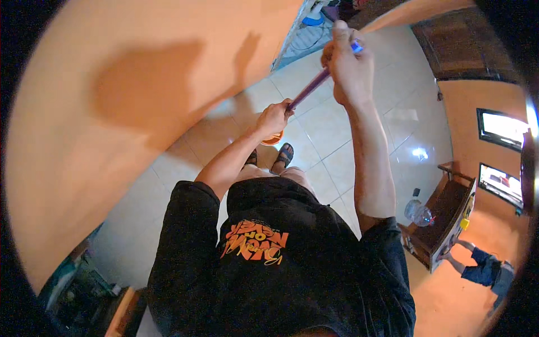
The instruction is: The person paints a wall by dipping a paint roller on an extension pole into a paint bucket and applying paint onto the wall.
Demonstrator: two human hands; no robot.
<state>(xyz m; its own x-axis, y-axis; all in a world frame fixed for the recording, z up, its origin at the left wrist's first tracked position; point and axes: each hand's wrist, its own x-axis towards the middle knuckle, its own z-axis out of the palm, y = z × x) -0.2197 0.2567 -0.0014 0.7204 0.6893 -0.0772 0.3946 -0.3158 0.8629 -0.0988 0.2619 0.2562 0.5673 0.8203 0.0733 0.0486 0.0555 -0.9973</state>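
Observation:
My right hand (351,63) is closed around the upper part of a purple pole (309,88), with a small bright blue piece (357,45) showing at the fist. Lower on the same pole, my left hand (273,119) grips it. The pole slants between the two hands; its lower end is hidden behind my left hand and forearm. Just beyond my left wrist, an orange round container (273,139) shows partly on the tiled floor, near my sandalled feet (283,155). What it holds is too small to tell.
An orange wall (126,147) rises close on my left, bearing my shadow. A doorway (305,40) opens ahead. To the right, a large clear plastic bottle (417,212) is beside wooden furniture (448,210), and another person (484,265) is beyond. Dark items (84,295) are at lower left.

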